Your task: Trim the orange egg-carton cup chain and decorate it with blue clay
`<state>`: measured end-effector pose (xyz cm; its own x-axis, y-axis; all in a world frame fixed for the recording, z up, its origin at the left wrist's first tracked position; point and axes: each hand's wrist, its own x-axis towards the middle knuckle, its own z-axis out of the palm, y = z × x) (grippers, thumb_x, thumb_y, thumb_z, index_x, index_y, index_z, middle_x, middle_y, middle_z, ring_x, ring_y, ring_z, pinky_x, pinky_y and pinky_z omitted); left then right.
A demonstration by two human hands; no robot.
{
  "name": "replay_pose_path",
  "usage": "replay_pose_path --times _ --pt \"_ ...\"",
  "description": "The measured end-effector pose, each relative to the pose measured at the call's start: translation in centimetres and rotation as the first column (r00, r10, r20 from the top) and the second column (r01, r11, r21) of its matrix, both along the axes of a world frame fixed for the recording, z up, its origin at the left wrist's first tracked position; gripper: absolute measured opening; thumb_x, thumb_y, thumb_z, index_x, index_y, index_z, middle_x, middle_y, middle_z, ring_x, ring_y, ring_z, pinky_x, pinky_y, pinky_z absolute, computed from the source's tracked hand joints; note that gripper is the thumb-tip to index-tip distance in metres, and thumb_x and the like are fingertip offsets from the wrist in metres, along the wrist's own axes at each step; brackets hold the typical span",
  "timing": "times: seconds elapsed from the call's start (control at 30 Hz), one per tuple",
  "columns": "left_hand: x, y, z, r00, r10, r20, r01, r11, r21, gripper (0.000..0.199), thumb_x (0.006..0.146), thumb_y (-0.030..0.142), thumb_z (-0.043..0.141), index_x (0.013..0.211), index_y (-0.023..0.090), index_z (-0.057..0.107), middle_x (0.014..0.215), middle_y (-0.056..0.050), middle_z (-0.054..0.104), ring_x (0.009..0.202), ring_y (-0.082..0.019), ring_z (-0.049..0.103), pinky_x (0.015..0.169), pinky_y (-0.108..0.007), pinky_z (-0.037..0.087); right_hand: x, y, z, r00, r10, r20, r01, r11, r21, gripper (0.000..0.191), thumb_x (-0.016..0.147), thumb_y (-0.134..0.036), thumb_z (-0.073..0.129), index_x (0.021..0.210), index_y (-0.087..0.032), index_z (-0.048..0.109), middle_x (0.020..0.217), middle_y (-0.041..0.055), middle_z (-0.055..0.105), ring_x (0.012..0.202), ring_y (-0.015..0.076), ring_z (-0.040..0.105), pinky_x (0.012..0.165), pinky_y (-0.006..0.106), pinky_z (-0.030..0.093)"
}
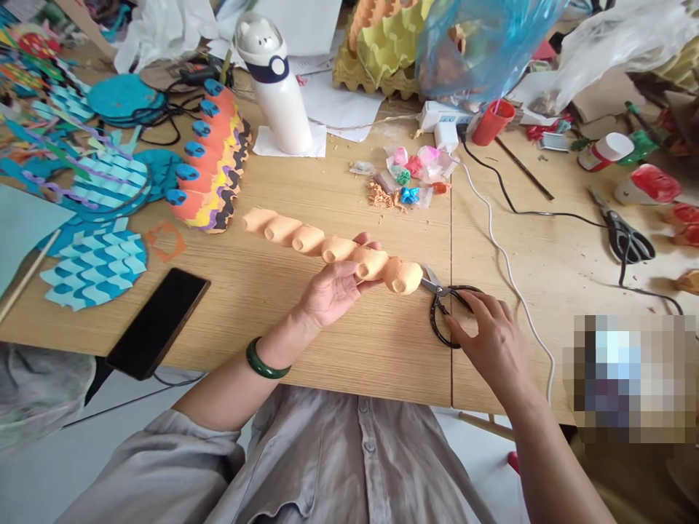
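A long strip of orange egg carton (337,249) with several cups lies across my left hand (334,291), whose fingers and thumb hold it near its right half, above the table. My right hand (486,331) grips the black handles of the scissors (443,292). The scissor blades are parted, with their tips at the right end of the strip. Further left stands a painted carton piece (210,164) in orange, yellow, purple and black with blue-tipped cups.
A phone (158,322) lies front left near blue paper-scale pieces (98,262). Behind are a white bottle (278,102), small clay packets (412,171) and a power strip (437,116). A white cable (499,251) and second scissors (625,233) lie right.
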<state>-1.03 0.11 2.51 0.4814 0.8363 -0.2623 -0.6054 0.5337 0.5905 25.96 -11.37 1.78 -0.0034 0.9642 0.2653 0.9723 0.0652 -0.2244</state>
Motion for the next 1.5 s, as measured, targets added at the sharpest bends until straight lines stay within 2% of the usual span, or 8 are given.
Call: replay_pose_path --times 0.13,0.27,0.37,0.47,0.6,0.7,1.03,1.5 --pt "-0.2 0.1 0.2 1.0 -0.014 0.003 0.014 0.998 0.058 0.045 0.07 0.024 0.078 0.114 0.028 0.068 0.116 0.0 0.072 0.121 -0.027 0.064 0.102 -0.042 0.054 0.0 -0.3 -0.4 1.0 0.004 0.01 -0.003 0.995 -0.104 0.049 0.094 -0.032 0.063 0.137 -0.01 0.061 0.121 0.0199 0.073 0.108 0.0365 0.066 0.082 0.048 0.06" --pt "-0.8 0.0 0.1 0.999 -0.047 0.005 0.046 0.995 0.093 0.045 0.065 0.022 0.079 0.109 0.029 0.068 0.108 0.0 0.071 0.112 -0.027 0.066 0.097 -0.043 0.054 -0.2 0.7 0.8 0.94 -0.222 -0.26 0.142 0.945 -0.294 0.058 0.083 -0.031 0.07 0.138 -0.015 0.063 0.104 0.014 0.072 0.088 0.0287 0.068 0.074 0.043 0.057" --pt "-1.4 0.2 0.1 0.999 -0.034 0.009 0.033 0.993 0.116 0.046 0.061 0.021 0.079 0.105 0.028 0.069 0.102 0.0 0.071 0.105 -0.025 0.067 0.095 -0.042 0.054 0.0 1.4 2.1 0.64 -0.429 -0.638 0.121 0.876 -0.467 0.066 0.079 -0.037 0.074 0.14 -0.015 0.06 0.089 0.0076 0.07 0.072 0.0197 0.063 0.061 0.034 0.052" --pt "-1.7 0.5 0.0 1.0 -0.015 0.0 0.015 0.989 0.145 0.047 0.059 0.019 0.079 0.103 0.029 0.068 0.099 0.001 0.07 0.101 -0.023 0.067 0.095 -0.041 0.052 -0.1 1.5 3.0 0.249 -0.462 -0.851 -0.142 0.852 -0.504 0.069 0.08 -0.043 0.079 0.14 -0.015 0.057 0.073 -0.0016 0.058 0.056 0.0118 0.049 0.048 0.027 0.039" --pt "-1.8 0.7 0.0 1.0 -0.014 -0.005 0.015 0.989 0.144 0.047 0.059 0.019 0.078 0.104 0.029 0.068 0.099 0.001 0.07 0.101 -0.023 0.067 0.09 -0.039 0.054 -0.8 1.2 3.5 0.055 -0.368 -0.928 -0.44 0.826 -0.353 0.057 0.088 -0.04 0.076 0.138 -0.023 0.056 0.076 -0.0035 0.053 0.063 0.0134 0.056 0.056 0.029 0.046" --pt "-1.7 0.6 0.0 1.0 -0.023 -0.006 0.024 0.991 0.131 0.046 0.062 0.021 0.078 0.106 0.03 0.068 0.101 0.001 0.069 0.104 -0.024 0.067 0.088 -0.038 0.056 -1.3 1.5 3.6 0.066 -0.267 -0.961 -0.55 0.794 -0.259 0.047 0.089 -0.045 0.076 0.128 -0.023 0.06 0.093 0.0023 0.059 0.077 0.0154 0.062 0.069 0.032 0.051" --pt "-1.6 0.4 -0.1 0.995 -0.104 -0.006 0.104 0.989 0.104 0.046 0.065 0.023 0.08 0.109 0.027 0.068 0.104 0.0 0.071 0.099 -0.022 0.068 0.085 -0.035 0.058 -2.6 2.9 4.0 0.154 -0.116 -0.981 -0.715 0.673 -0.192 0.052 0.095 -0.062 0.06 0.118 -0.015 0.065 0.076 -0.0007 0.049 0.06 0.0103 0.045 0.055 0.027 0.042" --pt "-1.9 0.5 -0.6 0.992 -0.116 -0.048 0.12 0.988 0.095 0.048 0.069 0.027 0.081 0.116 0.028 0.069 0.114 0.001 0.071 0.107 -0.019 0.069 0.081 -0.026 0.056 -2.5 2.4 4.3 0.247 -0.195 -0.949 -0.638 0.704 -0.311 0.049 0.091 -0.058 0.068 0.111 -0.014 0.07 0.065 -0.0044 0.043 0.052 0.0078 0.038 0.046 0.024 0.034"
